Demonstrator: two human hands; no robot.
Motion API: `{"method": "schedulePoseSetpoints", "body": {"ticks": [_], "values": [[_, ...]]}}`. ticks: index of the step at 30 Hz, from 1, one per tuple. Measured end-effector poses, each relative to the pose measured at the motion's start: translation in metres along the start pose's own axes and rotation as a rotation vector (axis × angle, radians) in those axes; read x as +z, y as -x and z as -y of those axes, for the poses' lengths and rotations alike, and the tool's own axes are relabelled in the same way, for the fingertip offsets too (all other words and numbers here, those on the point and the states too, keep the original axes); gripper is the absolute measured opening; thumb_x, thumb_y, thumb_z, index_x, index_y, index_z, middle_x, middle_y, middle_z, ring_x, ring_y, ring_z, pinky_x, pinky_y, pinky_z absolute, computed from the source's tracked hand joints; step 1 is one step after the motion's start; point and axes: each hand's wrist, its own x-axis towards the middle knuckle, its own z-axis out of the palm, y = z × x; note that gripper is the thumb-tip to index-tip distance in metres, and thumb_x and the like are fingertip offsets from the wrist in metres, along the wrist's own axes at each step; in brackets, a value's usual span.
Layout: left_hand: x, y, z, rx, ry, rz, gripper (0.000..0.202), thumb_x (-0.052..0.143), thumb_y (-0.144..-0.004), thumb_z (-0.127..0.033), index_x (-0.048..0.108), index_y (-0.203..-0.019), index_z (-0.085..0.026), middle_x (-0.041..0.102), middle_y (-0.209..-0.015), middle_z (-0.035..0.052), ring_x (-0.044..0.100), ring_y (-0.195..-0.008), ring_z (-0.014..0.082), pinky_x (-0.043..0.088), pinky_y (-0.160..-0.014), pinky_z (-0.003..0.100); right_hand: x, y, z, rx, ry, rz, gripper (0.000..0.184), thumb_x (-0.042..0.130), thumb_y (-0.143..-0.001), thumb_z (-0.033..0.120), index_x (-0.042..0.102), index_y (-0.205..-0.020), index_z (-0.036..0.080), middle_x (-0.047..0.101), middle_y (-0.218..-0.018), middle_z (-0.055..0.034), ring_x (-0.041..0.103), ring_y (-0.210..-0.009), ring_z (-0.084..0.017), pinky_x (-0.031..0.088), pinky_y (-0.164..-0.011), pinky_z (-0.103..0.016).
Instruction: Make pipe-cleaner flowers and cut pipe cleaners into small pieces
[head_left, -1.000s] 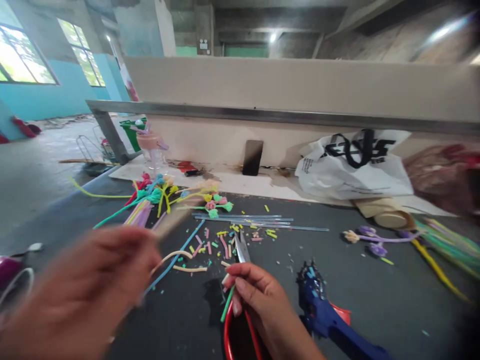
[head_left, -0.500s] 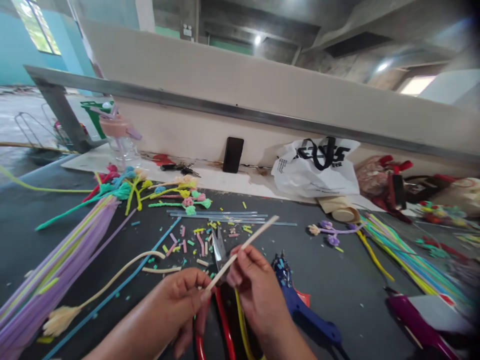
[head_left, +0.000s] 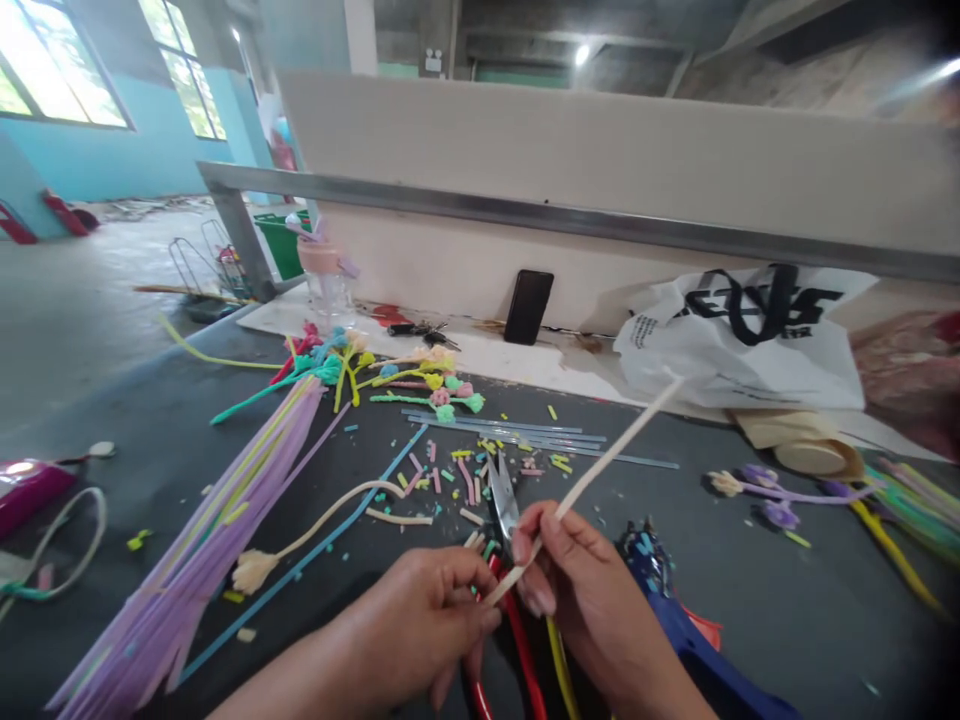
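Note:
A cream pipe cleaner [head_left: 615,445] slants up to the right between my hands. My left hand [head_left: 431,615] pinches its lower end. Higher up, my right hand [head_left: 585,575] grips it between thumb and fingers. Under my hands lie red-handled scissors [head_left: 504,495], their silver points parted among pastel cut pieces [head_left: 466,475]. Left of them is a cream pipe cleaner flower [head_left: 255,572] with a curved stem, beside a long blue strip [head_left: 319,548]. A blue glue gun [head_left: 679,625] lies right of my right hand.
A bundle of purple and yellow pipe cleaners [head_left: 202,530] lies at left, with finished flowers [head_left: 442,392] behind. Clear sticks [head_left: 525,432] lie mid-table. A phone [head_left: 529,307], a cup [head_left: 326,275] and a white bag [head_left: 742,340] stand along the back board.
My view has turned left, so everything sits further right in the picture. Both hands keep hold of the pipe cleaner, and more of it extends beyond my right hand.

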Motion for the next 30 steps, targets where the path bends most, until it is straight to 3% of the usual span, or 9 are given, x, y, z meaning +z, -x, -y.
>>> {"method": "schedulePoseSetpoints", "body": {"ticks": [4,6,8,11,14,18,22,27,30], "values": [[-0.006,0.004,-0.004,0.026,-0.155,-0.067,0.02,0.045,-0.078,-0.034,0.056,-0.079,-0.017,0.052,-0.052,-0.0048,0.038,-0.033,0.0052,0.026,-0.032,0.016,-0.005,-0.002,0.008,-0.051,-0.043,-0.138,0.018,0.056,-0.081,0.036,0.059,-0.08,0.018,0.055,-0.056,0.0032,0.035,-0.034,-0.002,0.029,-0.039,-0.017],[-0.017,0.005,-0.007,0.118,-0.34,-0.257,0.019,0.045,-0.079,-0.032,0.058,-0.078,-0.018,0.057,-0.062,-0.0016,0.048,-0.045,0.0082,0.037,-0.042,0.018,-0.007,-0.002,0.01,-0.03,-0.021,-0.169,0.02,0.056,-0.081,0.038,0.059,-0.085,0.019,0.055,-0.053,0.0037,0.032,-0.03,-0.001,0.025,-0.035,-0.016],[-0.032,0.005,-0.007,0.242,-0.599,-0.549,0.019,0.043,-0.081,-0.027,0.059,-0.086,-0.02,0.061,-0.086,0.003,0.058,-0.072,0.0133,0.044,-0.065,0.023,-0.008,-0.002,0.01,-0.003,0.015,-0.184,0.023,0.055,-0.08,0.04,0.059,-0.09,0.019,0.054,-0.05,0.0041,0.028,-0.028,-0.001,0.021,-0.032,-0.016],[-0.056,0.005,-0.003,0.142,-0.923,-0.795,0.026,0.04,-0.082,-0.021,0.055,-0.103,-0.022,0.048,-0.119,0.0069,0.058,-0.09,0.0179,0.042,-0.078,0.029,-0.007,-0.004,0.007,0.031,0.036,-0.179,0.029,0.056,-0.079,0.04,0.058,-0.098,0.019,0.054,-0.051,0.0039,0.028,-0.029,-0.001,0.022,-0.032,-0.015],[-0.069,0.005,0.003,-0.017,-1.063,-0.768,0.022,0.043,-0.079,-0.019,0.056,-0.097,-0.021,0.049,-0.113,0.0075,0.06,-0.084,0.0183,0.042,-0.073,0.029,-0.006,-0.005,0.003,0.059,0.011,-0.132,0.031,0.059,-0.079,0.035,0.056,-0.104,0.018,0.058,-0.058,0.0021,0.035,-0.034,-0.002,0.03,-0.037,-0.017],[-0.07,0.004,0.006,-0.001,-1.089,-0.714,0.017,0.039,-0.081,-0.018,0.056,-0.079,-0.02,0.054,-0.089,0.0041,0.059,-0.079,0.0166,0.041,-0.073,0.028,-0.006,-0.006,0.0,0.062,-0.015,-0.078,0.031,0.061,-0.077,0.03,0.053,-0.105,0.018,0.06,-0.06,0.0013,0.037,-0.033,-0.002,0.031,-0.037,-0.017],[-0.069,0.002,0.006,0.164,-1.103,-0.655,0.025,0.032,-0.083,-0.015,0.057,-0.081,-0.019,0.055,-0.089,0.0051,0.058,-0.082,0.017,0.042,-0.077,0.029,-0.007,-0.006,-0.001,0.054,-0.028,-0.058,0.029,0.059,-0.078,0.029,0.052,-0.103,0.016,0.061,-0.056,0.0015,0.033,-0.029,-0.002,0.028,-0.033,-0.015],[-0.056,0.0,0.009,0.439,-1.042,-0.692,0.033,0.031,-0.081,-0.01,0.059,-0.098,-0.02,0.05,-0.115,0.0082,0.055,-0.1,0.0175,0.042,-0.086,0.028,-0.005,-0.004,-0.001,0.079,-0.041,-0.046,0.026,0.057,-0.079,0.03,0.051,-0.101,0.017,0.059,-0.052,0.0033,0.029,-0.027,-0.002,0.024,-0.031,-0.014],[-0.04,-0.001,0.011,0.547,-0.945,-0.671,0.028,0.035,-0.084,-0.017,0.061,-0.094,-0.022,0.057,-0.106,0.0068,0.056,-0.098,0.0168,0.044,-0.086,0.026,-0.006,-0.002,-0.004,0.109,-0.011,-0.001,0.022,0.054,-0.082,0.031,0.052,-0.098,0.016,0.057,-0.049,0.004,0.025,-0.026,-0.001,0.018,-0.03,-0.013]]}}
